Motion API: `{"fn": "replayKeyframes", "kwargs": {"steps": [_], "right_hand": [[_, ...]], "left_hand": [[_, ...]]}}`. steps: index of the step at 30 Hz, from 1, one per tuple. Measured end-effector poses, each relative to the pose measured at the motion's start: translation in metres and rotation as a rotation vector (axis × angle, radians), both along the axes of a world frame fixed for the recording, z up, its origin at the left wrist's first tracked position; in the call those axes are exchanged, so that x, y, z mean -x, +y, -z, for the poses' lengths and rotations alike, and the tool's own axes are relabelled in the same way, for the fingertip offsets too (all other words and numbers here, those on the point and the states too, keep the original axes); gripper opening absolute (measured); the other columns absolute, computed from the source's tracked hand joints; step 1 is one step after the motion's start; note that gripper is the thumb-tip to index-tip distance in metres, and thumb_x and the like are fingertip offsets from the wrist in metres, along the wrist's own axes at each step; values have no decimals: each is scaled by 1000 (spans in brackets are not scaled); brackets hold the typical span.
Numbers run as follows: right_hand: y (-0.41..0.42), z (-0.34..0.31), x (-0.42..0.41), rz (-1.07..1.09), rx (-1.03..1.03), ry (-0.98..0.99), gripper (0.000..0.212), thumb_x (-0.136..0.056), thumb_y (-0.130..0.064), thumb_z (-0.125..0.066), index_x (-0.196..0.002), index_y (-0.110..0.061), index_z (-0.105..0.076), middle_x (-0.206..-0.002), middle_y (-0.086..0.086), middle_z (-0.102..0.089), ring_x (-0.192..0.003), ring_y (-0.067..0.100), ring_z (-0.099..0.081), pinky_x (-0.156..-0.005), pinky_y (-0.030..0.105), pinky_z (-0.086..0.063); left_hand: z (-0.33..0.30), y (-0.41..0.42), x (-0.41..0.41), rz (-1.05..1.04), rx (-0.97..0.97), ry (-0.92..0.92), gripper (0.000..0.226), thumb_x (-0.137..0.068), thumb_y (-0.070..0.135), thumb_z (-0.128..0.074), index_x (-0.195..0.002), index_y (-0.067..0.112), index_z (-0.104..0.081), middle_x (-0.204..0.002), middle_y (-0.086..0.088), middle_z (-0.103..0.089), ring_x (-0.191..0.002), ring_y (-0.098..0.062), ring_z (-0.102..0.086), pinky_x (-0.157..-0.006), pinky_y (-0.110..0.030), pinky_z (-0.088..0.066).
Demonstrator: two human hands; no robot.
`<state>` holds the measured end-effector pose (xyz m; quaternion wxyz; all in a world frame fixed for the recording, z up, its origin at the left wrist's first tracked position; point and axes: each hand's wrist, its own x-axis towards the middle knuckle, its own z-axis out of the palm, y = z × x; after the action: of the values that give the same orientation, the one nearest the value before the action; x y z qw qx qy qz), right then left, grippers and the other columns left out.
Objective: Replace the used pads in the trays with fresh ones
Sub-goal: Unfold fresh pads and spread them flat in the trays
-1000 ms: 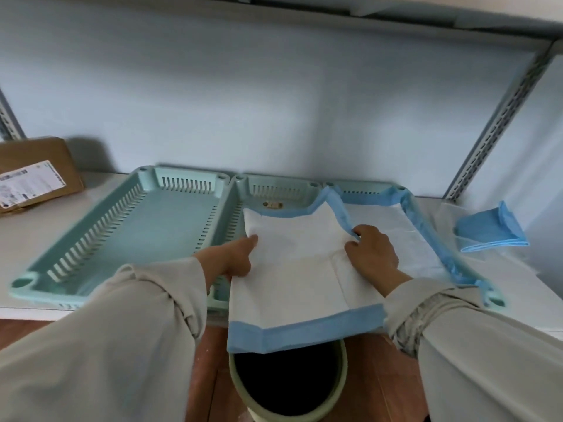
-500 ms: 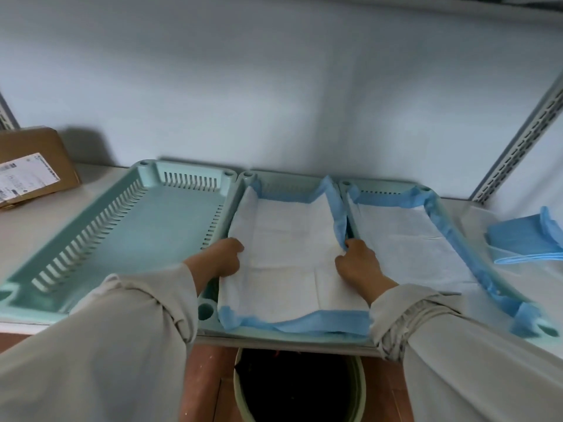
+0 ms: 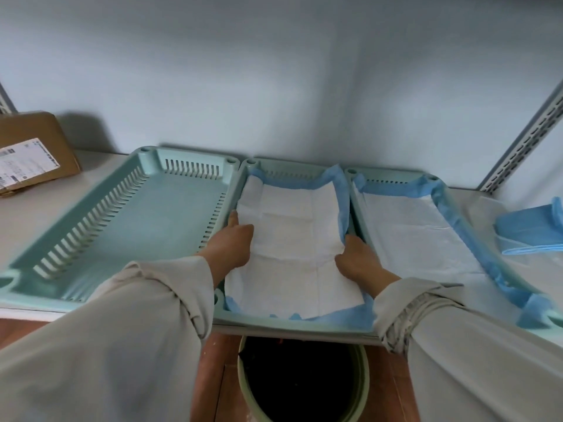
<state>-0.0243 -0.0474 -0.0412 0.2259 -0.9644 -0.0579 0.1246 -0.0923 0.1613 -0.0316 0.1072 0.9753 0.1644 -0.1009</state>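
Three pale green trays stand side by side on a white shelf (image 3: 48,190). The left tray (image 3: 146,220) is bare. The middle tray (image 3: 292,325) holds a white pad (image 3: 292,239) with blue edging turned up along its walls. The right tray (image 3: 353,190) holds a second pad (image 3: 417,236), likewise blue-edged. The left hand (image 3: 233,246) presses the left margin of the middle pad against the tray wall, index finger extended, the other fingers bent. The right hand (image 3: 356,260) grips the pad's right margin, fingers curled into the fold. Folded blue pads (image 3: 530,228) lie on the shelf at far right; a cardboard box (image 3: 33,147) at far left. A dark-lined bin (image 3: 304,382) stands below the near shelf edge
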Motion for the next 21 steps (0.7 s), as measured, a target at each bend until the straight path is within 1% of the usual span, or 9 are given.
{"fn": "replayKeyframes", "kwargs": {"steps": [2,4,7,8,12,15,17,19,21], "right_hand": [[3,0,1,-49,11,4,26,-93,-8,-42,-118,-4,-46,-120,14,-55,-101,27,-53,-80,27,-37],[4,-2,1,-90,27,13,22,-94,-10,-43,-115,-4,-47,-116,13,-57,-90,22,-49,-78,28,-38],[0,-4,-1,-112,115,-39,30,-91,-12,-46,-121,-7,-43,-116,12,-57,-94,24,-53,-76,29,-39],[-2,-7,-2,-118,153,-67,35,-90,-13,-47,-124,-8,-41,-116,11,-57,-96,25,-54,-75,29,-38],[-13,-16,-4,-173,355,-179,45,-89,-15,-51,-132,-13,-37,-119,10,-56,-105,26,-56,-75,30,-39],[-22,-15,-2,-217,508,-348,34,-92,-15,-51,-125,-15,-46,-118,11,-52,-104,27,-57,-76,31,-42],[-21,-18,3,-257,528,-465,24,-92,-16,-53,-115,-17,-55,-114,8,-54,-101,24,-57,-74,31,-43],[-14,-27,8,-347,475,-378,16,-89,-23,-62,-104,-20,-64,-109,3,-61,-98,20,-59,-77,30,-47],[-8,-34,15,-490,433,-14,19,-82,-25,-72,-99,-19,-68,-105,1,-67,-95,18,-62,-82,29,-52]], "left_hand": [[1,-7,2,40,-109,-61,53,-92,1,-45,-142,16,-36,-159,-11,11,-143,-31,-24,-108,-42,-37],[4,-12,2,132,-186,-98,53,-91,2,-47,-141,16,-38,-160,-9,4,-146,-29,-15,-112,-42,-32],[11,-23,0,200,-113,40,54,-91,8,-46,-144,15,-34,-155,-11,-19,-140,-30,-28,-113,-43,-33],[14,-26,0,205,-81,118,58,-92,14,-51,-145,15,-30,-154,-12,-21,-138,-32,-32,-112,-44,-33],[20,-21,7,195,-62,343,103,-77,43,-72,-152,16,-7,-156,-17,-11,-142,-38,-21,-116,-47,-25],[21,-17,8,186,-73,388,117,-71,50,-75,-152,18,3,-158,-16,0,-145,-38,-13,-117,-47,-23],[22,-21,8,185,-88,410,120,-70,51,-75,-152,19,6,-158,-17,6,-145,-39,-8,-118,-48,-21],[23,-22,7,180,-90,413,121,-70,52,-75,-152,19,8,-158,-18,10,-146,-40,-5,-118,-48,-19],[21,-21,7,187,-99,423,121,-70,53,-75,-152,19,9,-158,-17,10,-146,-40,-6,-118,-48,-20]]}}
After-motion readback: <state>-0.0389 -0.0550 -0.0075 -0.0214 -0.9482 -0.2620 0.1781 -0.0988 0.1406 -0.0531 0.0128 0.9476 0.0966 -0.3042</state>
